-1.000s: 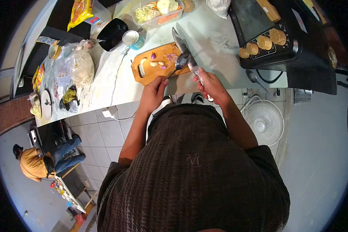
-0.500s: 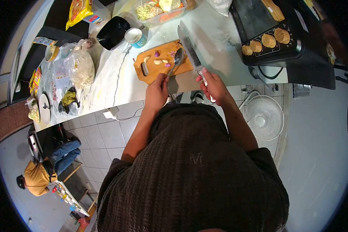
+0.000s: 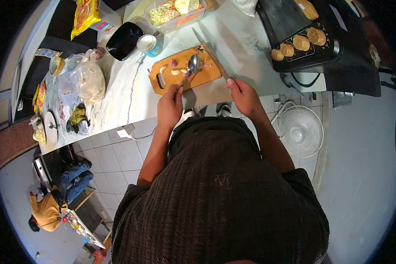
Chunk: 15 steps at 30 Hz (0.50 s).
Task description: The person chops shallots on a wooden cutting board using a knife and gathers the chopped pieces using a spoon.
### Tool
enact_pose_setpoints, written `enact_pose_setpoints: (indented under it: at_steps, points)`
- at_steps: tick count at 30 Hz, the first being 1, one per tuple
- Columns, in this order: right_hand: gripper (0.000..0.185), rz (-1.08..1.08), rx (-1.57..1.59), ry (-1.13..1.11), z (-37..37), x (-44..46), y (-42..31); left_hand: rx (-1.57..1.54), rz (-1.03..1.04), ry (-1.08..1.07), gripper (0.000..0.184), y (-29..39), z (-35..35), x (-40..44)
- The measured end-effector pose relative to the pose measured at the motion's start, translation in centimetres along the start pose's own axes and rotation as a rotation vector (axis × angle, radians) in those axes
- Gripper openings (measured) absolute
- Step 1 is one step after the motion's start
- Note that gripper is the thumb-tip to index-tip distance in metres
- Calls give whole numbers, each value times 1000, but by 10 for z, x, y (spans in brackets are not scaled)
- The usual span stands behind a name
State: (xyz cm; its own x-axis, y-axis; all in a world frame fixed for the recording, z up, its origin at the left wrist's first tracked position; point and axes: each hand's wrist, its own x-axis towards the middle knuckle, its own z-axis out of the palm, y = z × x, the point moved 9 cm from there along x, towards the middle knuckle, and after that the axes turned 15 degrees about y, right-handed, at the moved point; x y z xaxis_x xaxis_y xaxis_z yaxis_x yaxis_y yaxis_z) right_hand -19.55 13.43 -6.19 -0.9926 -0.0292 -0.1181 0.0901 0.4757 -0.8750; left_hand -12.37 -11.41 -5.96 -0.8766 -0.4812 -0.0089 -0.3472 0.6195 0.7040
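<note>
My left hand (image 3: 170, 105) is closed on the handle of a metal spoon (image 3: 192, 64), whose bowl hangs over the wooden cutting board (image 3: 207, 74). The fingers of my right hand (image 3: 243, 96) are wrapped round the handle of a knife (image 3: 214, 59). Its blade points away from me along the board's right edge and is seen nearly edge-on. On the board lie several pale cloves (image 3: 176, 72) and a purple shallot piece (image 3: 174, 63), with small chopped bits near its far right corner.
A white-blue cup (image 3: 149, 45), a black bowl (image 3: 124, 41) and a plastic container of cut vegetables (image 3: 176, 15) stand behind the board. A black appliance (image 3: 303, 39) is at the right, bags (image 3: 90, 81) at the left. Another person (image 3: 48, 211) is at the far left.
The knife has turned from broad side to nearly edge-on and moved apart from the spoon. The spoon has shifted left, its bowl now facing up to view. The other person has bent lower.
</note>
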Motion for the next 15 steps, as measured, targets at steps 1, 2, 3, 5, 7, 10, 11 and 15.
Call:
enact_pose_setpoints:
  at_steps: [1,2,3,5,7,10,11,15]
  points:
    - [43,1,1,2,-3,0,-1,1,2,-1,21,1,-2,2]
    - [39,-53,-109,26,-10,1,-5,-94,47,88,19,7,-13,4]
    - [36,-107,-219,51,-16,2,-14,-188,92,177,17,14,-25,7]
    - [33,-163,-292,54,-22,4,-24,-182,75,175,17,19,-34,12]
    - [29,-219,-366,53,-24,4,-30,-189,170,103,15,34,-36,17]
    - [30,-296,-468,83,-27,6,-36,-112,274,14,11,55,-37,25]
    - [30,-315,-462,94,-28,7,-38,-85,368,-18,10,66,-36,25]
    - [31,-358,-550,81,-31,10,-48,-60,470,-78,10,90,-28,26]
